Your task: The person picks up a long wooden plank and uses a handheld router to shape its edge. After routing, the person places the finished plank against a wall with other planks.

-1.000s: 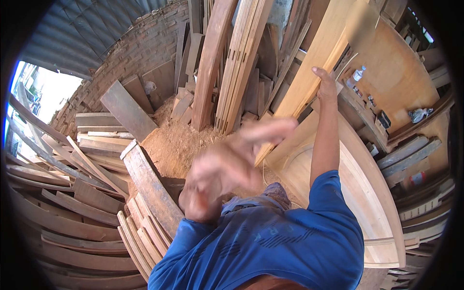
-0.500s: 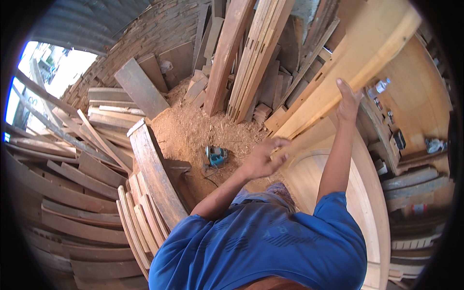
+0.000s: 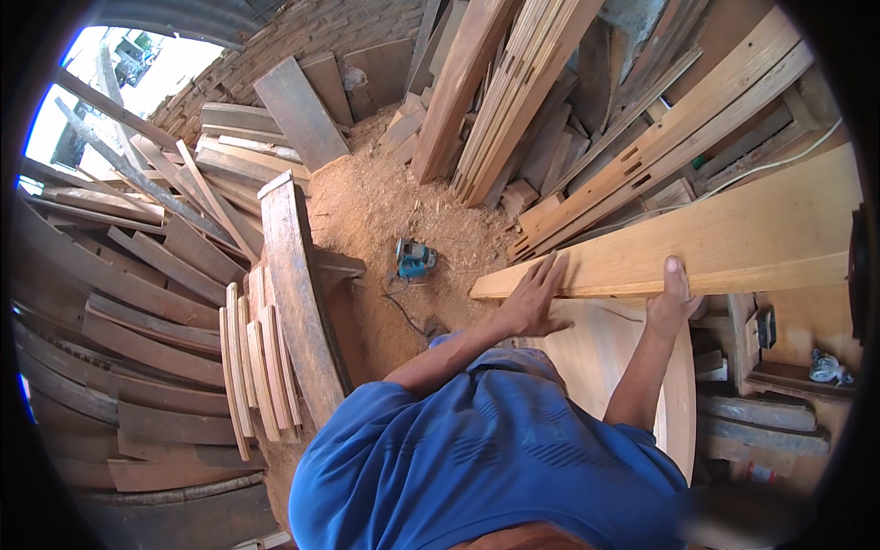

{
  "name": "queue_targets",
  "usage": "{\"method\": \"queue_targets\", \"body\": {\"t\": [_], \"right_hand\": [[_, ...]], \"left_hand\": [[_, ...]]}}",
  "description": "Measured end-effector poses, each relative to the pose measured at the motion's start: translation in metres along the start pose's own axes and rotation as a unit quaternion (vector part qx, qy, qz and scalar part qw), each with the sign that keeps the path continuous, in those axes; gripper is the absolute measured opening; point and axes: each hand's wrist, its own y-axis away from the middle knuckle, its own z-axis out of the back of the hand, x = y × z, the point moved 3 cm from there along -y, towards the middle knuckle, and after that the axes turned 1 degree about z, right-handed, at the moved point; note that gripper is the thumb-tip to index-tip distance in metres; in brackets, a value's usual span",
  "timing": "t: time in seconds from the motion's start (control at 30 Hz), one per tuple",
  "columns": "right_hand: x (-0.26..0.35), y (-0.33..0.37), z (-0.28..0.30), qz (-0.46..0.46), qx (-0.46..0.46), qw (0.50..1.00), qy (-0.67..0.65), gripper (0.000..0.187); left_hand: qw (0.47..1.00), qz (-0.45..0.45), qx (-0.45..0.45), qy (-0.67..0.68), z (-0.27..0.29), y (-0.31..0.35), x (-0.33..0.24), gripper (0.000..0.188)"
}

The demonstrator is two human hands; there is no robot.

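Note:
A long, wide pale wooden plank (image 3: pixel 706 238) stretches across the right side, its narrow end near my left hand. My right hand (image 3: pixel 672 301) grips its near edge, thumb on the upper face and fingers partly hidden below. Close to the narrow end, my left hand (image 3: pixel 530 301) rests on the plank with fingers stretched out over the edge and the thumb apart. Beneath the plank and my arms lies a pale curved wooden panel (image 3: pixel 596 344), partly covered.
A teal power tool (image 3: pixel 415 259) with a cord sits on the sawdust (image 3: pixel 367 206). A worn wooden beam (image 3: pixel 298 275) stands at left beside stacked curved slats (image 3: pixel 261 367). Slotted timbers (image 3: pixel 660 147) lean behind the plank. Boards (image 3: pixel 174 367) pile up far left.
The plank has swung down and toward me, uncovering the slotted timbers behind it. My left hand has come onto its narrow end; my right hand keeps its edge. The view has shifted.

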Motion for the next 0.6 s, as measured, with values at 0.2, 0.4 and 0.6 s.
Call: {"method": "queue_targets", "body": {"t": [0.2, 0.4, 0.6], "right_hand": [[-0.005, 0.022, 0.012, -0.006, 0.022, 0.999, 0.043, 0.077], [-0.04, -0.019, 0.13, 0.168, 0.018, 0.975, 0.147, 0.089], [0.067, -0.034, 0.043, 0.186, 0.038, 0.978, -0.087, 0.118]], "left_hand": [[0.991, -0.118, -0.06, 0.019, -0.013, -0.055, -0.032, 0.118], [0.992, -0.126, -0.011, 0.023, -0.018, -0.06, -0.033, 0.114], [0.978, -0.189, 0.049, 0.078, -0.031, -0.067, -0.031, 0.109]]}}
